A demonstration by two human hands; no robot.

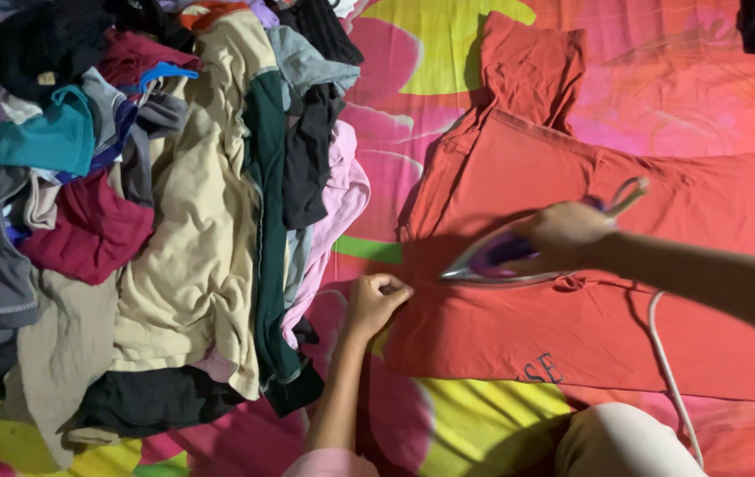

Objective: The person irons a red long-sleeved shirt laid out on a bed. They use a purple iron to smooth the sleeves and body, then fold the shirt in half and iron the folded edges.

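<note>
The right hand [572, 234] is wrapped tight around the handle of an iron [497, 263] and presses it down on an orange shirt [572, 318]. The iron is purple and white, with its pointed tip toward the shirt's left edge. A white cord [671, 371] runs from behind the hand down across the shirt. The left hand [375, 300] is curled up and pinches the shirt's left edge, holding the cloth flat just in front of the iron's tip. The shirt lies spread out on a bright sheet [448, 53] with pink and yellow shapes. One sleeve [532, 66] sticks up above the iron. The shirt looks mostly smooth, with a few soft folds near the sleeve, so it seems partly ironed, and the far right part runs out of the picture, so I cannot tell how that looks. To the left of the shirt sits a big pile of clothes [147, 203], all crumpled, in tan, green, black, pink, dark red and blue. None of those look ironed, so a lot seems left to do.
</note>
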